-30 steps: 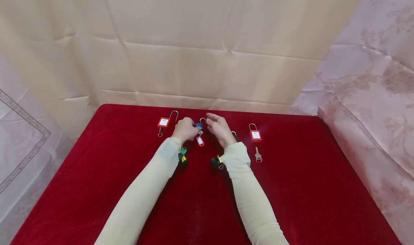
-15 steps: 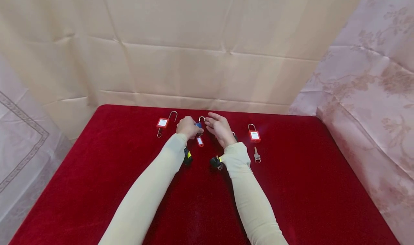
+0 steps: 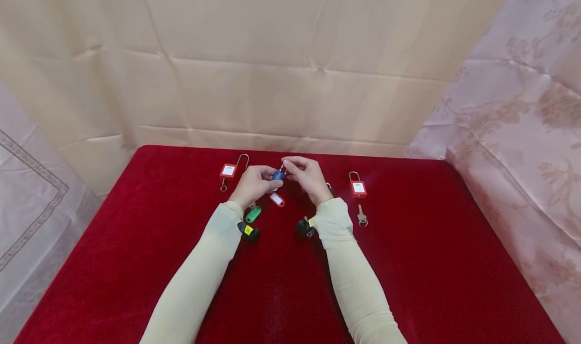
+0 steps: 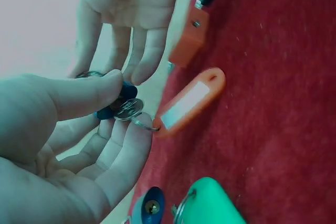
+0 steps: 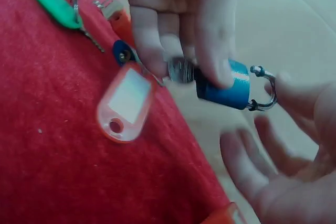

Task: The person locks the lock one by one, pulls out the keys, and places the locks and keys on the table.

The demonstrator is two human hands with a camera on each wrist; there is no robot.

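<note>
My left hand [image 3: 255,183] pinches a small blue padlock [image 3: 279,175] between thumb and fingers, raised off the red cloth. A key [image 5: 181,70] sits in the padlock's bottom, and a red key tag [image 3: 277,199] hangs from its ring. The padlock's shackle [image 5: 270,90] stands out of the body, one leg free at its end. My right hand [image 3: 309,177] is at the shackle's side. In the right wrist view one digit touches the curve of the shackle, while the other fingers are spread loosely apart from it.
A red padlock [image 3: 228,170] with raised shackle and a key lies left. Another red padlock [image 3: 358,189] lies right, with a loose key [image 3: 361,217] before it. A green key tag [image 3: 253,214] lies beneath my left wrist, near another blue padlock [image 4: 152,206]. A curtain [image 3: 254,81] hangs behind.
My left hand has tilted and turned the blue padlock upward, its red tag swinging. My right hand has come in to the shackle. The green tag beside my left wrist shows again.
</note>
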